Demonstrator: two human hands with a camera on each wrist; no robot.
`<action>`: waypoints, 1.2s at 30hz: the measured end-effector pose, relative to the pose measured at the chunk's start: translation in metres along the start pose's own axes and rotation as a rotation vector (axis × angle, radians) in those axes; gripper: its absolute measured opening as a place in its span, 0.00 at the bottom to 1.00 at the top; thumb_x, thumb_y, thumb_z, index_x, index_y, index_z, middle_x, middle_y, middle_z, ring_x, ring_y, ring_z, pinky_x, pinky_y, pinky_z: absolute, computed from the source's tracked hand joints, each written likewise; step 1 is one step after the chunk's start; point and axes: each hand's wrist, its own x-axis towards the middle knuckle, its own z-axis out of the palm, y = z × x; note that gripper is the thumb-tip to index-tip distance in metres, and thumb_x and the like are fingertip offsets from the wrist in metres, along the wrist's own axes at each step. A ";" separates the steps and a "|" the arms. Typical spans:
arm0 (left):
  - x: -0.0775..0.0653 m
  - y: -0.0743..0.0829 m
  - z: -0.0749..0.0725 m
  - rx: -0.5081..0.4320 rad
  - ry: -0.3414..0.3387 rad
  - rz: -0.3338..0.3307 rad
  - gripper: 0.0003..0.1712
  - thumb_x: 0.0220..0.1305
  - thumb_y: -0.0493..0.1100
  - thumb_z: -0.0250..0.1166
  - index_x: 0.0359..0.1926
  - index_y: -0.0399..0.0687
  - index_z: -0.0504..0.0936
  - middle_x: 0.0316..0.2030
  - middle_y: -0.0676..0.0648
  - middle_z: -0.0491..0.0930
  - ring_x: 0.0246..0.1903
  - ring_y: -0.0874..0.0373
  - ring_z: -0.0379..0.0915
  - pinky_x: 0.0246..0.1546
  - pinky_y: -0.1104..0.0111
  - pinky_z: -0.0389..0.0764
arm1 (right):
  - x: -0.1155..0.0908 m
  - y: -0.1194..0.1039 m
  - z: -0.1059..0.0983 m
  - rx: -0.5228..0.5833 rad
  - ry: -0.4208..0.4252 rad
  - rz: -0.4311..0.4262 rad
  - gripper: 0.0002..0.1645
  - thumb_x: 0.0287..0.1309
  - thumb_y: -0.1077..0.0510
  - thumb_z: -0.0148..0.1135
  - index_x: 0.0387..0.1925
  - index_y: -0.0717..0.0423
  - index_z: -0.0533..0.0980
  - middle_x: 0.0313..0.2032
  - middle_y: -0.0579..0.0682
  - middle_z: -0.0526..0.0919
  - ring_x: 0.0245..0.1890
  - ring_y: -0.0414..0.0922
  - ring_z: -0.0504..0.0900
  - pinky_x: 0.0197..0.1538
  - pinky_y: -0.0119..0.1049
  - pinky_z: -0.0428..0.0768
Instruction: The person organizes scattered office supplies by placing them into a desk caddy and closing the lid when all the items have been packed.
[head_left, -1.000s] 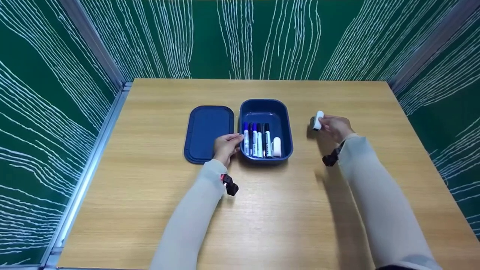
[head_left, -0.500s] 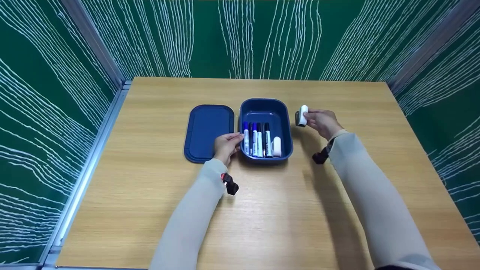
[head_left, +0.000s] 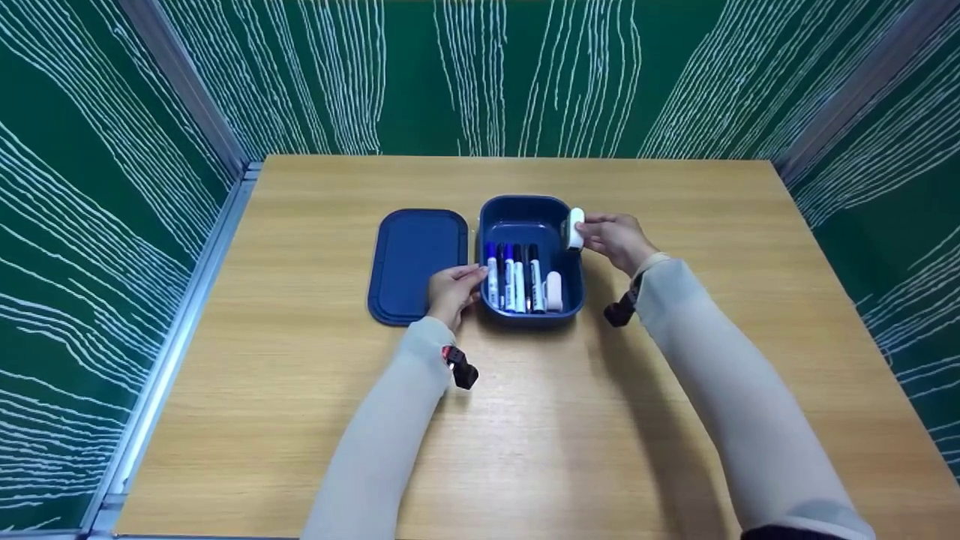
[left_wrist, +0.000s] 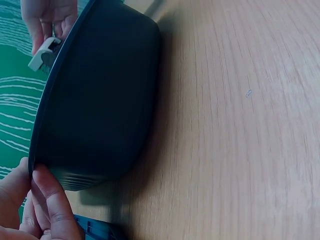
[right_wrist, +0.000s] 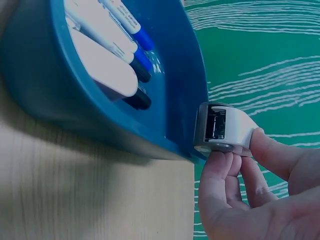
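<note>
A blue rectangular box [head_left: 529,321] stands on the table, with several whiteboard markers [head_left: 518,289] lying side by side in its near part. Beside them in the box is a rounded white block [head_left: 554,291]. My left hand [head_left: 452,292] pinches the box's left rim between thumb and fingers, as the left wrist view shows. My right hand [head_left: 616,240] holds a small white-and-grey block [head_left: 575,229], with a dark window on one end [right_wrist: 216,125], between thumb and fingertips. This block is over the box's right rim, near its far corner.
A flat blue lid [head_left: 418,262] lies on the wooden table [head_left: 517,435] just left of the box, partly behind the left hand. Green panels with white wavy lines [head_left: 480,82] rise behind the table and at both sides.
My right hand has moved left with the white-and-grey block, from the table's right side to the box's right rim. The left hand has stayed at the left rim.
</note>
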 end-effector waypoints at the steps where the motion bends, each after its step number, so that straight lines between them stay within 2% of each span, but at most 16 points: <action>1: 0.000 0.000 0.000 -0.004 0.002 0.003 0.17 0.60 0.34 0.71 0.51 0.34 0.84 0.46 0.41 0.85 0.28 0.63 0.76 0.25 0.78 0.79 | 0.001 0.001 0.002 -0.014 0.000 -0.016 0.31 0.66 0.61 0.60 0.69 0.59 0.66 0.61 0.53 0.72 0.53 0.43 0.76 0.63 0.34 0.75; 7: 0.000 0.000 0.001 -0.030 0.010 0.019 0.17 0.59 0.34 0.71 0.50 0.32 0.83 0.40 0.44 0.86 0.20 0.67 0.71 0.22 0.79 0.76 | 0.005 0.009 0.014 -0.145 0.010 -0.122 0.27 0.67 0.62 0.60 0.65 0.64 0.68 0.57 0.54 0.74 0.51 0.43 0.77 0.62 0.35 0.76; 10: 0.000 0.000 0.001 -0.032 0.010 0.022 0.18 0.59 0.34 0.71 0.50 0.32 0.83 0.39 0.44 0.86 0.19 0.67 0.71 0.22 0.79 0.76 | 0.005 0.011 0.018 -0.199 0.006 -0.176 0.27 0.67 0.63 0.60 0.64 0.65 0.68 0.55 0.55 0.74 0.49 0.42 0.77 0.61 0.37 0.77; 12: -0.001 0.001 0.001 -0.033 0.008 0.024 0.18 0.59 0.34 0.71 0.50 0.32 0.83 0.41 0.42 0.86 0.21 0.66 0.73 0.22 0.79 0.77 | 0.004 0.013 0.020 -0.230 0.007 -0.216 0.28 0.66 0.64 0.60 0.65 0.63 0.67 0.53 0.55 0.74 0.47 0.43 0.77 0.61 0.39 0.78; 16: -0.001 0.001 0.001 -0.017 0.010 0.020 0.17 0.60 0.34 0.71 0.50 0.33 0.83 0.45 0.41 0.85 0.25 0.63 0.75 0.24 0.79 0.78 | 0.001 0.015 0.024 -0.380 0.009 -0.318 0.29 0.66 0.66 0.60 0.67 0.57 0.68 0.47 0.55 0.74 0.45 0.45 0.74 0.59 0.44 0.78; 19: -0.001 0.001 0.000 -0.011 0.014 0.016 0.17 0.60 0.35 0.71 0.50 0.34 0.84 0.46 0.40 0.85 0.28 0.62 0.76 0.24 0.78 0.78 | 0.001 0.017 0.027 -0.515 0.027 -0.361 0.26 0.66 0.64 0.60 0.65 0.53 0.71 0.44 0.54 0.74 0.43 0.46 0.74 0.52 0.42 0.80; 23: -0.002 0.001 0.000 -0.018 0.013 0.018 0.17 0.59 0.34 0.70 0.50 0.33 0.83 0.46 0.40 0.85 0.29 0.62 0.76 0.25 0.78 0.78 | 0.004 0.022 0.032 -0.618 0.051 -0.371 0.23 0.67 0.64 0.59 0.62 0.52 0.74 0.45 0.55 0.76 0.42 0.48 0.76 0.44 0.38 0.80; 26: -0.002 0.000 0.000 -0.022 0.013 0.021 0.17 0.59 0.34 0.70 0.50 0.33 0.83 0.46 0.40 0.85 0.29 0.63 0.76 0.25 0.79 0.79 | 0.008 0.026 0.037 -0.690 0.052 -0.406 0.23 0.66 0.66 0.59 0.62 0.55 0.74 0.47 0.58 0.78 0.45 0.50 0.77 0.47 0.40 0.81; 33: -0.001 -0.001 0.002 -0.041 0.012 0.029 0.18 0.59 0.33 0.70 0.50 0.31 0.83 0.45 0.40 0.85 0.28 0.62 0.77 0.23 0.79 0.78 | 0.015 0.035 0.046 -0.845 0.088 -0.576 0.20 0.61 0.70 0.60 0.56 0.64 0.76 0.46 0.64 0.82 0.47 0.55 0.79 0.52 0.47 0.80; 36: -0.001 -0.002 0.002 -0.052 0.007 0.029 0.18 0.60 0.32 0.70 0.51 0.30 0.82 0.45 0.40 0.86 0.29 0.61 0.77 0.23 0.79 0.77 | 0.016 0.038 0.048 -0.882 0.086 -0.603 0.19 0.61 0.71 0.60 0.54 0.66 0.76 0.47 0.65 0.83 0.49 0.56 0.80 0.55 0.48 0.79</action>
